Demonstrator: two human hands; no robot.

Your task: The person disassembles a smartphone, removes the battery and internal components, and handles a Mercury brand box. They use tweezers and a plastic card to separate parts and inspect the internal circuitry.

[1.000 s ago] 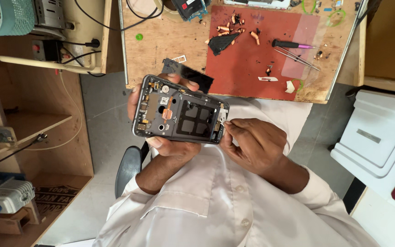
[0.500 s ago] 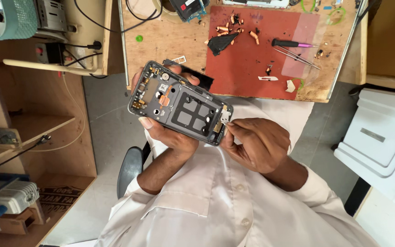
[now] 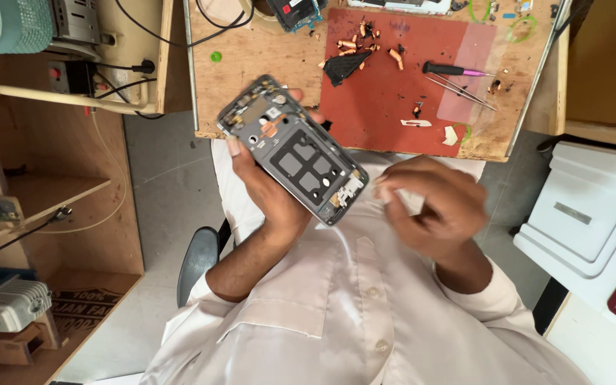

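Above workbench [image 3: 251, 71], left hand [image 3: 269, 196] holds phone frame [image 3: 294, 150].

A wooden worktop [image 3: 251, 78] carries a red mat [image 3: 386, 107]; on it lie tweezers [image 3: 461, 91], a black screwdriver [image 3: 454, 70] and copper scraps [image 3: 354, 44]; a white box [image 3: 593, 214] sits nearby.

Grey floor [image 3: 158, 171]; wooden workbench [image 3: 251, 64] above; wooden shelves [image 3: 44, 192] left; white cabinet [image 3: 593, 214] right.
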